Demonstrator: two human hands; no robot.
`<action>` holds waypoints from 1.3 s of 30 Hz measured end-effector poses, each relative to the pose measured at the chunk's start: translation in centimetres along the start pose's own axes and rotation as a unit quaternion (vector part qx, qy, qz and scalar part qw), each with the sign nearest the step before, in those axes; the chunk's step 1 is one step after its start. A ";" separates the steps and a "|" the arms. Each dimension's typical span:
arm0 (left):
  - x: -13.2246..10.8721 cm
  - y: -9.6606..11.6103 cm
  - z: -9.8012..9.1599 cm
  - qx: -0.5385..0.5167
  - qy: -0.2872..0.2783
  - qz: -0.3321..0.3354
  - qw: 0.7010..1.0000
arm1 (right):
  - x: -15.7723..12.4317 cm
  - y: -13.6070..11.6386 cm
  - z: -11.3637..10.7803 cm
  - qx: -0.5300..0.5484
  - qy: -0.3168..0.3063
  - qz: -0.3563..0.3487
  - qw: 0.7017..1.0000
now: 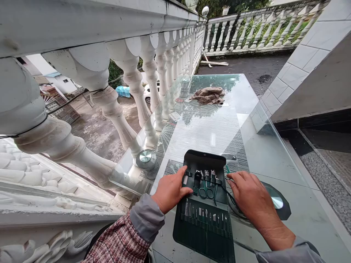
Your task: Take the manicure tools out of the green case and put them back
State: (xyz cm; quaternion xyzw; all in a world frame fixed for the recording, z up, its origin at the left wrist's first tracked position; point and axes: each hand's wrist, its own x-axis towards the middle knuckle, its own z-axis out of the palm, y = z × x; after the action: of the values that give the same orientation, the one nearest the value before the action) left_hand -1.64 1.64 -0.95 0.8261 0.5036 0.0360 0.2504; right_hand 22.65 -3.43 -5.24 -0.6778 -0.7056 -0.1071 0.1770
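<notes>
A dark green manicure kit case (203, 239) lies unfolded on the glass table. Its upper part holds nail clippers (213, 177) and green-handled scissors (207, 192) under straps. Along the lower part, several slim metal tools (207, 215) sit in a row of loops. My left hand (171, 190) grips the case's left edge, thumb over the inside. Beside the right edge, my right hand (251, 195) pinches a small green tool (227, 169); only its tip shows above my fingers, so its kind is unclear. A dark cord-like loop (233, 200) hangs below that hand.
A crumpled brown cloth (208, 95) rests toward the far end of the glass table (257, 120). A dark object (229, 156) lies just past the case. White balusters (117, 98) run along the left, and a tiled wall (304, 62) stands at right.
</notes>
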 end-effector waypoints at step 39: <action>-0.2 -0.3 -1.2 0.015 -0.008 0.040 0.999 | -0.2 0.0 0.0 -0.010 -0.007 -0.003 1.000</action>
State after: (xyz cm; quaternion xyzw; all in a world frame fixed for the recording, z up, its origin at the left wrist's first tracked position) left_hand -2.38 2.01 0.01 0.8497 0.4684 0.0319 0.2399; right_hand 22.68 -3.61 -5.29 -0.6779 -0.7080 -0.1097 0.1647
